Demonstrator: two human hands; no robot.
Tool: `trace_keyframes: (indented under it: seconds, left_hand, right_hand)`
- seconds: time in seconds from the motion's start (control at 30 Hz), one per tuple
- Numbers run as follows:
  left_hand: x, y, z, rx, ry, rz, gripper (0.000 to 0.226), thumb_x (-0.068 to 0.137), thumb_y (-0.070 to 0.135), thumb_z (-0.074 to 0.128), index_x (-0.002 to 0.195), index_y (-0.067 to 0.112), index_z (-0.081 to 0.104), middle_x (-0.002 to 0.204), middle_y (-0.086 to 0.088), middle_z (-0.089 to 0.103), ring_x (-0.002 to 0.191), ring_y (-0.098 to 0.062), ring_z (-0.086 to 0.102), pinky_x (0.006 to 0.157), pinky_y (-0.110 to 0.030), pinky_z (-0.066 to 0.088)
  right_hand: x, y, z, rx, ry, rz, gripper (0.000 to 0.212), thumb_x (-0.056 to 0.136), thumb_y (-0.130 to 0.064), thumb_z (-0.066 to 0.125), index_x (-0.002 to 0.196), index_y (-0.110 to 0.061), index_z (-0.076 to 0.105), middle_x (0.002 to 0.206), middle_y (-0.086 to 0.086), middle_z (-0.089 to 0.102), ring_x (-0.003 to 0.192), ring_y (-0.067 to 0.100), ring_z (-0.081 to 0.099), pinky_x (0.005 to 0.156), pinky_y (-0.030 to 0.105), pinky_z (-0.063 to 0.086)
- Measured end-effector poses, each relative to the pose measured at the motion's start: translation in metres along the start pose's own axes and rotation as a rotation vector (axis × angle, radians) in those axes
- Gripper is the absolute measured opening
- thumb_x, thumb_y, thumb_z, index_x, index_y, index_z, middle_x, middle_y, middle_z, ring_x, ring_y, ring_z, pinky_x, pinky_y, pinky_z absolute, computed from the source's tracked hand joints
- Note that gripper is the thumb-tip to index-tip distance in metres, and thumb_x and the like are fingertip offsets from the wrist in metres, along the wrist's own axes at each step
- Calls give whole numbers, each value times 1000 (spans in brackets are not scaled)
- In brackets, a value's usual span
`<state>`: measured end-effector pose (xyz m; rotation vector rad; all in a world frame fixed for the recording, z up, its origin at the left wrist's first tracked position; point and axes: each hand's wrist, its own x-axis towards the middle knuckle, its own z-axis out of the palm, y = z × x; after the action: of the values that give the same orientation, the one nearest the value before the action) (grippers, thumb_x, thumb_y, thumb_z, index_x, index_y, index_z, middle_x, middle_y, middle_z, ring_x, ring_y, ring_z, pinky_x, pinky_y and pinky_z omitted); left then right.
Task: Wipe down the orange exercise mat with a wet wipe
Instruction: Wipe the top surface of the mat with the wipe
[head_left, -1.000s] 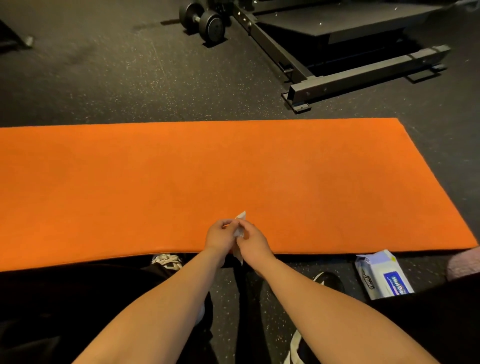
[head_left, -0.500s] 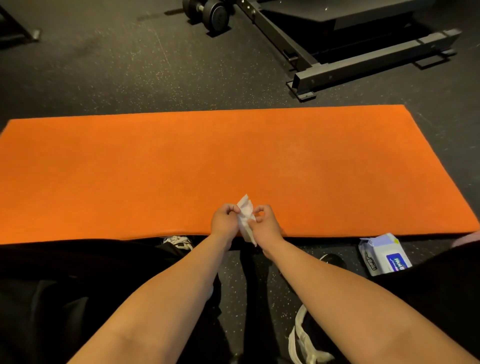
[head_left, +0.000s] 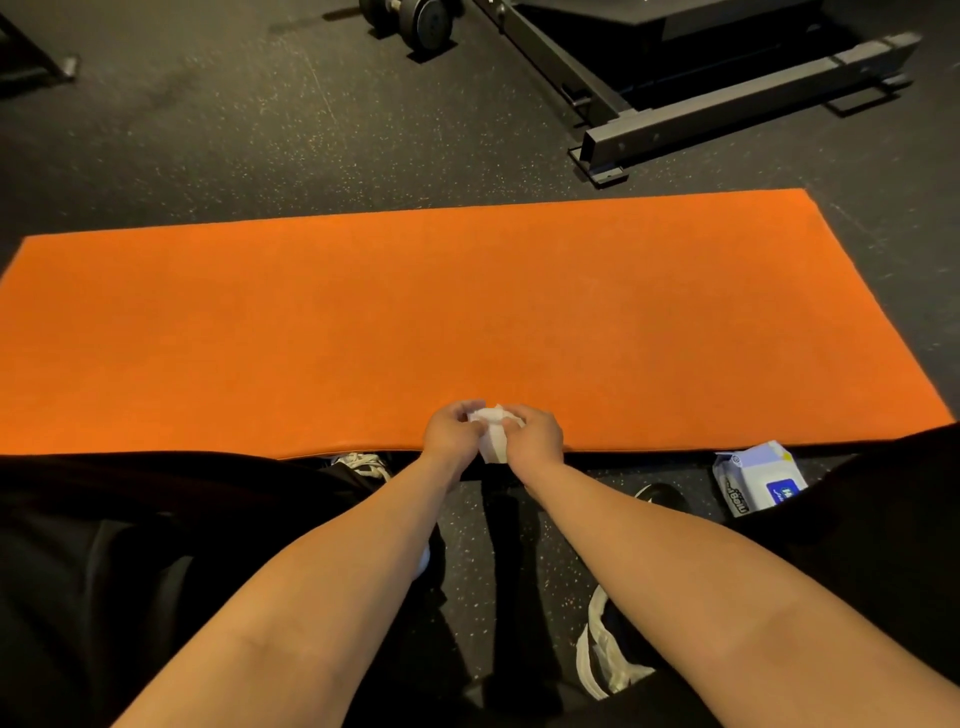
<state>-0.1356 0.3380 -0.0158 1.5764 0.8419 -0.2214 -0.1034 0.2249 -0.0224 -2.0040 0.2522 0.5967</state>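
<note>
Mat: we see the orange exercise mat (head_left: 467, 322) lying flat on the dark speckled floor (head_left: 208, 130), its long side running left to right in front of us.
Wipe: the white wet wipe (head_left: 491, 431) is bunched between both hands, over the mat's near edge at its middle.
Left grip: our left hand (head_left: 451, 434) is closed on the wipe's left side, fingers curled in.
Right grip: our right hand (head_left: 535, 434) is closed on the wipe's right side, touching the left hand across the wipe.
Near side: our dark-clothed legs and black-and-white shoes (head_left: 363, 462) sit just below the mat's near edge; another shoe (head_left: 608, 660) shows lower right between the forearms.
Wipe pack: a white pack of wipes (head_left: 753, 475) lies on the floor just beside the mat's near right edge, partly hidden by our right leg.
Writing: the pack has a blue label with white letters and dark print along its side; we cannot read either.
Far side: a black dumbbell (head_left: 415, 21) and a black metal equipment frame (head_left: 727, 98) stand on the floor beyond the mat, apart from it.
In the way: we see the mat's surface bare.
</note>
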Motion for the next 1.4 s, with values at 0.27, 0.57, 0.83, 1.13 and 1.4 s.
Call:
trace_keyframes:
  seconds: [0.27,0.57,0.83,1.13,1.4]
  left_hand:
    - [5,-8,-3,206,116,118,30,103,29,54,90,6,69,92,-21,70,68,-22,54,59,-32,41]
    - [16,-14,-16,588,73,165,30,103,37,52,123,23,68,107,-4,72,97,-24,63,82,-32,48]
    - [22,-43,-39,1033,0,266,42,96,29,59,137,35,54,155,1,35,143,-29,26,116,-41,19]
    - [31,-61,-45,1002,138,435,29,93,33,67,121,31,62,135,6,52,128,-26,38,109,-39,23]
    - [42,-62,-43,938,227,458,12,93,33,67,101,25,73,111,7,65,113,-25,48,100,-37,30]
  right_hand:
    - [4,-6,-1,-108,-23,-57,29,106,-30,49,121,-11,64,131,3,46,98,18,49,79,28,40]
    - [10,7,7,-100,0,-32,19,98,-6,44,98,-24,45,103,4,51,80,24,48,56,31,32]
    - [29,23,22,-372,-94,-112,37,103,-7,42,134,-13,61,141,5,43,114,28,50,97,34,43]
    - [33,32,39,-666,-268,-294,39,107,-26,41,141,-18,57,147,-2,42,135,24,35,113,42,36]
    - [22,32,39,-621,-307,-332,47,105,-33,47,148,-14,49,157,1,38,140,26,36,119,39,29]
